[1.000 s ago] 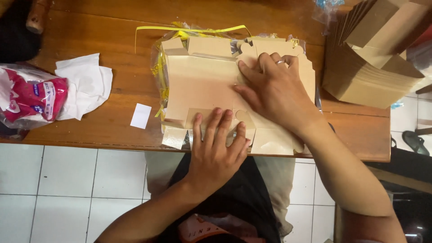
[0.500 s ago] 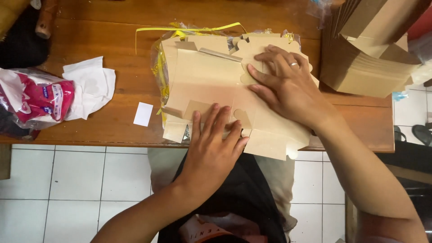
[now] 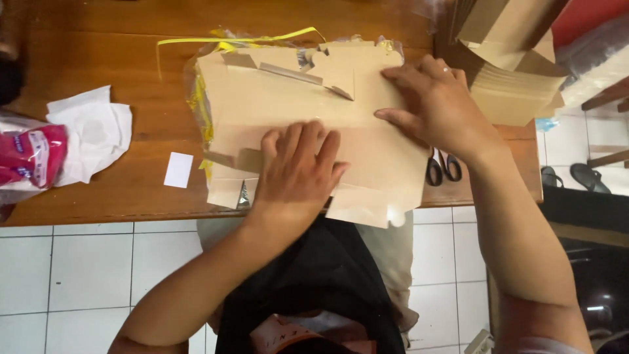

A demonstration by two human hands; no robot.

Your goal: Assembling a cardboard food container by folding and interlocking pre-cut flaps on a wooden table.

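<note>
A flat brown die-cut cardboard sheet lies on a stack of like sheets on the wooden table. My left hand presses flat on the sheet's near half, fingers spread. My right hand rests on the sheet's right edge, fingers splayed and pointing left, with a ring on one finger. Neither hand grips anything. Small flaps stick up at the sheet's far side. Clear plastic wrap and yellow strapping show under the stack's left and far edges.
A pile of folded cardboard boxes stands at the right. Black-handled scissors lie by my right wrist. A white tissue, a red-and-white packet and a small white paper slip lie at the left. White floor tiles lie below.
My left hand has slid up from the near flap onto the middle of the sheet. My right hand has shifted rightward to the sheet's edge. The scissors have come into sight.
</note>
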